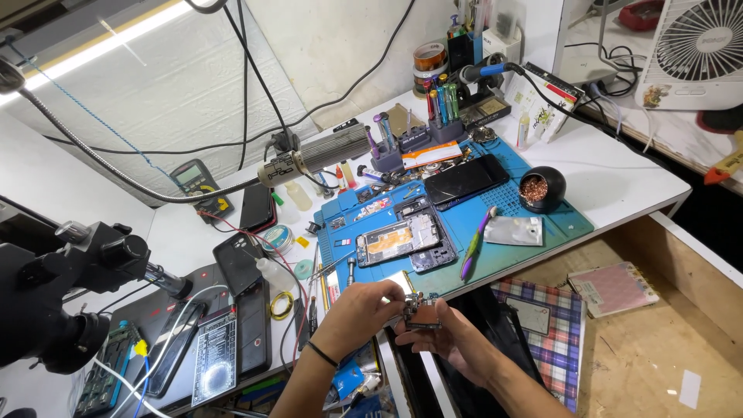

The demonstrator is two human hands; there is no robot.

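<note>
Holding a small circuit board (419, 308) between both hands, the person works at the near edge of the blue mat (542, 224), just off the bench. Left hand (357, 311) is curled, fingertips pinched on the board's left end. Right hand (449, 334) lies palm up under the board, fingers bent around its lower edge, cradling it. The board sits between the two hands, touching both, raised clear of the mat; held this way, probably so both faces can be turned and inspected close to the eyes. Detail on the board is too small to read.

An opened phone (398, 240) lies flat on the mat just beyond the hands, inner side up, likely kept within short reach. A dark phone (467, 179) lies farther back on the mat, face up. A purple-green tool (474, 244) lies beside the opened phone, to its right, apart from it. A silver pouch (514, 230) lies flat right of the tool. A black pot of brass wool (541, 188) stands at the mat's right edge. A screwdriver rack (433, 116) stands upright at the mat's far side. A microscope (62, 286) sits at far left, not in use. A plaid cloth (553, 333) lies below the bench, right of the right hand.
</note>
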